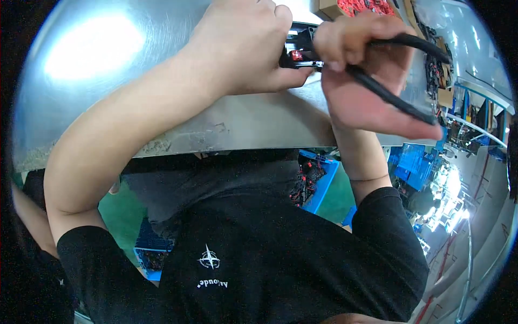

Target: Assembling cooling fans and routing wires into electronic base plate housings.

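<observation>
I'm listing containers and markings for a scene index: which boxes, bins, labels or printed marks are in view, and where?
Cardboard box: top edge, on the metal table, brown, holding red parts.
Blue bin: below the table edge, centre, rectangular, holding dark parts with red bits.
Blue crates: right of the right forearm, stacked.
White emblem: on the black shirt, star-shaped.

Both forearms bent in, hands close together up top. Left hand (243, 46) curled knuckles-out, right hand (367, 70) fisted, thumbs almost touching.

Two hands (302, 59), one black cable (396, 94), one small black-and-red part (297, 55), one metal table (97, 65), two blue bins (324, 183).
</observation>
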A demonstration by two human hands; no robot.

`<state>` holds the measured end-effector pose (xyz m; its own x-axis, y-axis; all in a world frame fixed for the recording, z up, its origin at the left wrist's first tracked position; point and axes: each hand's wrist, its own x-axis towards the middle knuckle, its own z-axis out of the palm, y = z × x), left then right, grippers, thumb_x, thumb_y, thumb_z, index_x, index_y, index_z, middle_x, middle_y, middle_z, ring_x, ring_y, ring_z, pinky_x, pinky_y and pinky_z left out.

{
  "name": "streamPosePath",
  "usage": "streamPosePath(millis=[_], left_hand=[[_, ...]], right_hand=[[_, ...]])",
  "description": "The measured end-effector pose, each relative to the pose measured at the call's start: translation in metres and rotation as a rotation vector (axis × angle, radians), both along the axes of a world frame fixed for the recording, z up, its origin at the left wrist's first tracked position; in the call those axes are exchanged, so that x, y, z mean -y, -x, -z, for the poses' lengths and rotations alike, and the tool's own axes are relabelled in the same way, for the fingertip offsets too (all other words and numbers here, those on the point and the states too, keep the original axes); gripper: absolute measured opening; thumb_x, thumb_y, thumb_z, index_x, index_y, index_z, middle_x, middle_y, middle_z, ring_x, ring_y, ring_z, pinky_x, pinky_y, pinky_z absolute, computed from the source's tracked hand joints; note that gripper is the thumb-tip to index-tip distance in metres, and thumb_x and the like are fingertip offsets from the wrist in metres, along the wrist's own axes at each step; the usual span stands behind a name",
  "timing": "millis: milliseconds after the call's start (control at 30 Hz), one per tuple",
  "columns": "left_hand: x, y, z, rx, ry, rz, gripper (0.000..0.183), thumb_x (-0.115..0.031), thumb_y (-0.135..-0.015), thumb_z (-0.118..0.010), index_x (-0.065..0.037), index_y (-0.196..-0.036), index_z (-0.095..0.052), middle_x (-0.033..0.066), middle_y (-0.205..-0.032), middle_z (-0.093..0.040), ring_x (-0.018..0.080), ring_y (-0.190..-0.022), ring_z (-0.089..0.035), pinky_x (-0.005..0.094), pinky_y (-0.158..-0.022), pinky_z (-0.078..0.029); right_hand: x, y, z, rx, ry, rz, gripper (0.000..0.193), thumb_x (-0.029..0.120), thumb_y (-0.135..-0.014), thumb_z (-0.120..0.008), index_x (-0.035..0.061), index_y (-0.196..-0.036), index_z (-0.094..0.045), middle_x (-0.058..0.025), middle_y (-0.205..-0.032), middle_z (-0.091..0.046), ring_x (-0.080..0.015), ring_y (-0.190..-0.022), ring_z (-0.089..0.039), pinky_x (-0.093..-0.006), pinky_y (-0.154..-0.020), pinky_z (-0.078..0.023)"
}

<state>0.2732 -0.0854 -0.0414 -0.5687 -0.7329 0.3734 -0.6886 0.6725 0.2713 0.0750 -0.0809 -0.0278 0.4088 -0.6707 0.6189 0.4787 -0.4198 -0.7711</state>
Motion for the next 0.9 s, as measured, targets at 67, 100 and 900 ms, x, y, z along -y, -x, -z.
streamPosePath(millis=[67, 100, 900], left_hand=[[0.001, 0.004, -0.005, 0.030, -0.013, -0.007, 0.067, -0.065, -0.080, -0.075, 0.002, -0.087, -0.068, 0.0175, -0.082, -0.068, 0.0342, -0.084, -0.066, 0.0460, -0.086, -0.043], [0.002, 0.007, -0.008, 0.059, -0.022, -0.014, 0.067, -0.065, -0.081, -0.075, 0.002, -0.087, -0.068, 0.0178, -0.083, -0.068, 0.0341, -0.085, -0.067, 0.0454, -0.086, -0.043], [0.051, 0.037, 0.009, -0.317, -0.456, 0.334, 0.093, -0.014, -0.081, -0.091, -0.010, -0.160, -0.043, 0.0161, -0.134, -0.068, 0.0284, -0.116, -0.069, 0.0405, -0.099, -0.055]], right_hand=[[0.008, 0.011, -0.008, 0.019, 0.012, -0.084, 0.125, 0.110, -0.066, -0.051, 0.0051, -0.134, -0.056, -0.0039, -0.089, -0.048, -0.0158, -0.073, -0.047, -0.0348, -0.066, -0.035], [0.008, 0.012, -0.009, 0.044, -0.055, -0.006, 0.122, 0.109, -0.068, -0.048, 0.0054, -0.132, -0.056, -0.0037, -0.088, -0.047, -0.0156, -0.071, -0.046, -0.0345, -0.066, -0.035], [0.033, 0.108, -0.048, -1.194, 0.028, 0.300, 0.056, 0.031, -0.088, -0.088, 0.0043, -0.126, -0.057, -0.0160, -0.111, -0.071, -0.0306, -0.104, -0.070, -0.0403, -0.091, -0.055]])
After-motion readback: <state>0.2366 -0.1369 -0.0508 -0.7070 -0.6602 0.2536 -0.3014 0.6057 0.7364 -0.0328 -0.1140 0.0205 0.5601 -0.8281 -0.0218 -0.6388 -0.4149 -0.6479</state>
